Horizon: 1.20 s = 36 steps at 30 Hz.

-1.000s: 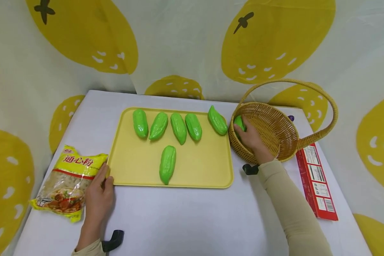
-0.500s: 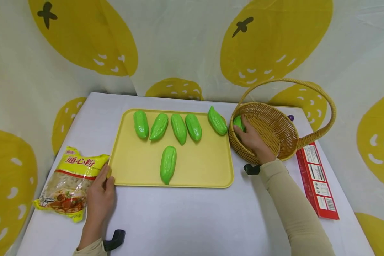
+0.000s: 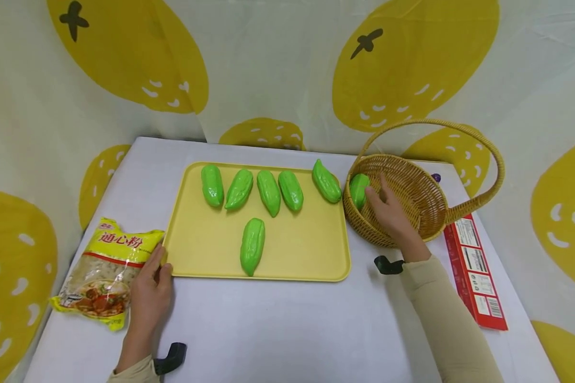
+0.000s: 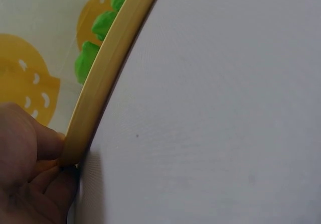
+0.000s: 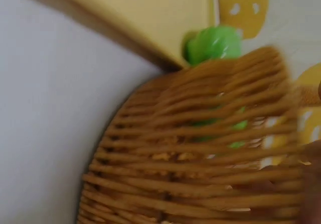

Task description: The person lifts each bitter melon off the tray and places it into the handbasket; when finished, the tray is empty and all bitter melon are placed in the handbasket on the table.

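Note:
My right hand (image 3: 392,214) is inside the wicker basket (image 3: 433,217), its fingers apart from a green ridged gourd-like vegetable (image 3: 359,190) that lies against the basket's left wall. At the near left corner of the yellow tray (image 3: 302,255), my left hand (image 3: 149,291) pinches the rim, as the left wrist view shows with the thumb (image 4: 49,142) above and fingers below. A lone green vegetable (image 3: 252,246) lies near the tray's front edge. Several more, among them one green vegetable (image 3: 326,181) at the right, lie along the back.
Left of the tray lies a yellow pasta bag (image 3: 103,276), beside my left hand. A red box (image 3: 474,271) lies right of the basket, whose tall handle (image 3: 498,165) arches over its right side. Behind it shows a small purple thing (image 3: 436,177). A patterned curtain (image 3: 268,64) hangs behind the table.
My right hand has let go of the green vegetable in the basket and drawn back a little toward the near right. My left hand stays at the tray corner.

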Motion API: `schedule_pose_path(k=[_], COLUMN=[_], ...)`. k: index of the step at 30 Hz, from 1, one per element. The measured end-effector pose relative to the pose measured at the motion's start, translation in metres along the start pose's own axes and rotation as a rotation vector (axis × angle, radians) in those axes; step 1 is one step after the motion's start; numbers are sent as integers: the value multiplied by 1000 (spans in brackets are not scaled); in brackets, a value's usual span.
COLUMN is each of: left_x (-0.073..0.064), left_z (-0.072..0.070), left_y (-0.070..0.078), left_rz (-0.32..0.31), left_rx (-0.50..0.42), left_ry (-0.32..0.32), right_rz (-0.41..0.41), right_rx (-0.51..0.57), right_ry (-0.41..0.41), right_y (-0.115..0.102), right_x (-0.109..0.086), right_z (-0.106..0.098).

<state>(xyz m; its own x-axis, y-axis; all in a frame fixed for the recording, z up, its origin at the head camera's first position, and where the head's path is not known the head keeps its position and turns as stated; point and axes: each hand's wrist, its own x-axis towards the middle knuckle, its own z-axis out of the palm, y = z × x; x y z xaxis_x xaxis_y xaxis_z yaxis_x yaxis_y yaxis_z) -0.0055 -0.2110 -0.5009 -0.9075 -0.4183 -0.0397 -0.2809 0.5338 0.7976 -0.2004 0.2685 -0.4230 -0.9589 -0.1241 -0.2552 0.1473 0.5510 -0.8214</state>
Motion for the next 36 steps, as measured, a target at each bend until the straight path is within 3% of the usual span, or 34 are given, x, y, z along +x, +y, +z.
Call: schedule_pose_path(k=[7, 13, 20, 31, 36], left_x=[0, 0, -1, 0, 0], left_z=[0, 0, 0, -1, 0], left_y=[1, 3, 3, 2, 2], left_rz=[5, 4, -7, -3, -10], left_rx=[3, -3, -10, -7, -4], left_ry=[7, 5, -1, -2, 2], right_rz=[-178, -258, -281, -339, -319], right_rx=[30, 67, 110, 66, 83], right_ry=[92, 100, 95, 66, 43], right_y=[-14, -29, -39, -56, -59], right_x=[-17, -23, -27, -32, -34], right_z=[7, 16, 27, 49, 60])
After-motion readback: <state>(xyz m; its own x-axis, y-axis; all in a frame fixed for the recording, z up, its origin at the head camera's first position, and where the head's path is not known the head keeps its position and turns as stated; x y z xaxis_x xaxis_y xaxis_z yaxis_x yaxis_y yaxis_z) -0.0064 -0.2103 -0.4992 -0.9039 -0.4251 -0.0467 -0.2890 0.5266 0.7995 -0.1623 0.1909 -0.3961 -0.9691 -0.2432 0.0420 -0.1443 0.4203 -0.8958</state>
